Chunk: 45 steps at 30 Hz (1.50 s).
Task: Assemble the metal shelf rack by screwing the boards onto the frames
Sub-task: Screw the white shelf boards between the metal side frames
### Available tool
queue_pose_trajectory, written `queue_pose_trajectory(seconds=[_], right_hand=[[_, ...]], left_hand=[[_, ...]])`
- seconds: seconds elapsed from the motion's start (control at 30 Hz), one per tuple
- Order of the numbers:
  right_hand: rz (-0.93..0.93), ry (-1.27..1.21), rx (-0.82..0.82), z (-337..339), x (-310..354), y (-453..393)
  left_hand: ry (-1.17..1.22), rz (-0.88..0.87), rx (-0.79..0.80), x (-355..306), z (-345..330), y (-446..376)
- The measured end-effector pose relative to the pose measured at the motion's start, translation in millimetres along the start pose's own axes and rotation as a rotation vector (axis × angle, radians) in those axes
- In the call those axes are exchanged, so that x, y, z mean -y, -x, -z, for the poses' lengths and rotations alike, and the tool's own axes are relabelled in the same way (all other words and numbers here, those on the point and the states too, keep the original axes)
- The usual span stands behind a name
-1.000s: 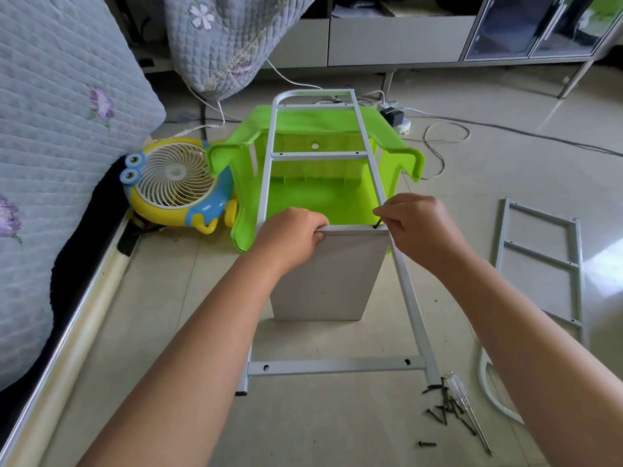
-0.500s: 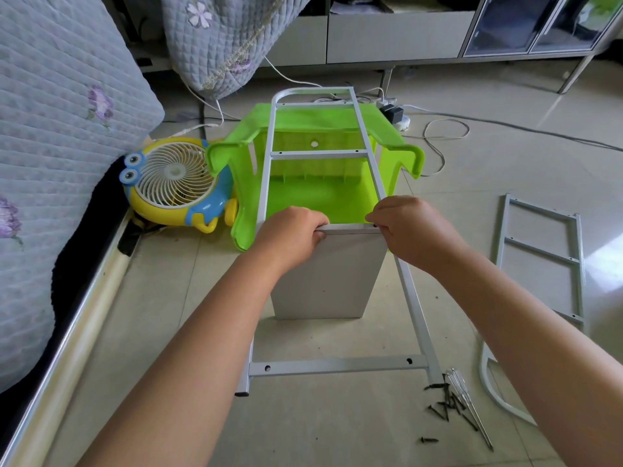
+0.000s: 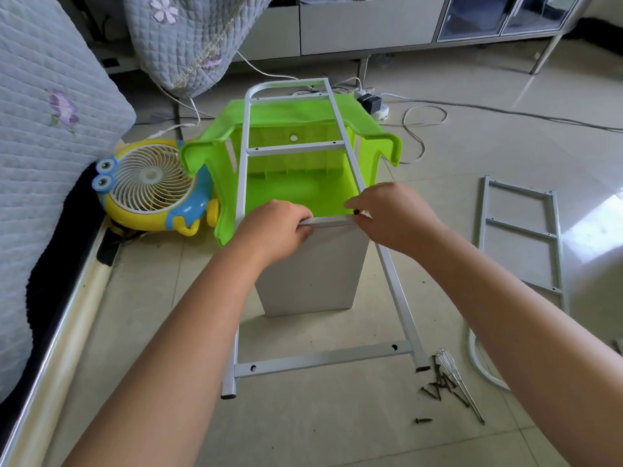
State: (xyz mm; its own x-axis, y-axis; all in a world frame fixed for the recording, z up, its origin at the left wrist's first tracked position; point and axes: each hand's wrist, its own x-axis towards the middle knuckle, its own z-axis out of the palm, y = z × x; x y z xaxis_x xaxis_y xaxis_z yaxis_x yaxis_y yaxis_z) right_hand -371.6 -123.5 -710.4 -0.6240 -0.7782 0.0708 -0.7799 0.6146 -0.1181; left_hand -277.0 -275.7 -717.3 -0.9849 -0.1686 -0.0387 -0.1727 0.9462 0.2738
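Head view, looking down. White board (image 3: 312, 267) standing on edge on the floor, its top edge up against the middle rung of the metal frame (image 3: 394, 284), which slopes from the floor up onto the green stool (image 3: 296, 183) beyond the board. Left hand (image 3: 276, 230) curled over the board's top-left edge together with the rung, clamping the two. Right hand (image 3: 392, 217) at the top-right corner of the board, fingertips pinching a small dark screw (image 3: 356, 212) right at the rung's end, apparently feeding it toward a hole.

Handling, as a guess: board stiff, flat, probably light enough for one hand, but smooth-faced and keen to slide off the thin rung; best held just as now, over the top edge near a corner, squeezing board and rung as one. Frame thin tube, light, rigid along its length, prone to rocking on the stool's edge; steadier taken by a side rail beside the board than by a rung. Screw tiny, easy to drop.

Looks: board plain matte white, rectangular, narrowing toward the floor only through the wide lens. Frame pale grey-white, ladder-like, rounded far end, bare rung nearer than the board with a hole at each end.

Right of the board: loose dark screws (image 3: 438, 387) and a screwdriver (image 3: 460, 385) by the frame's foot, second frame (image 3: 522, 237) flat on the tiles further right. Left of the board: yellow fan (image 3: 151, 190).
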Motion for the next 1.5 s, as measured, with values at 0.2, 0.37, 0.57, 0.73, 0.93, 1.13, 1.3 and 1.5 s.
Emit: queue_pose_trajectory(seconds=[0.2, 0.37, 0.57, 0.73, 0.93, 1.13, 1.3, 1.5], right_hand=[[-0.120, -0.412, -0.231, -1, -24, 26], [-0.473, -0.261, 0.042, -68, -73, 82], [-0.821, -0.188, 0.447, -174, -92, 174], [-1.024, -0.351, 0.328, -211, -75, 209], [-1.084, -0.320, 0.241, -213, -82, 212], [-1.202, -0.279, 0.274, -217, -78, 247], [-1.190, -0.317, 0.325, -219, -79, 256], [-1.177, -0.337, 0.429, -213, -82, 250]], left_hand=[[-0.132, -0.061, 0.029, -28, -5, -8], [-0.247, 0.037, 0.062, -49, -19, -7], [-0.257, 0.157, 0.156, -58, -31, -1], [-0.264, 0.151, 0.136, -55, -34, 2], [-0.310, 0.199, 0.122, -60, -36, 3], [-0.322, 0.302, 0.155, -72, -38, -3], [-0.318, 0.301, 0.157, -72, -37, -4], [-0.318, 0.291, 0.163, -70, -36, -4]])
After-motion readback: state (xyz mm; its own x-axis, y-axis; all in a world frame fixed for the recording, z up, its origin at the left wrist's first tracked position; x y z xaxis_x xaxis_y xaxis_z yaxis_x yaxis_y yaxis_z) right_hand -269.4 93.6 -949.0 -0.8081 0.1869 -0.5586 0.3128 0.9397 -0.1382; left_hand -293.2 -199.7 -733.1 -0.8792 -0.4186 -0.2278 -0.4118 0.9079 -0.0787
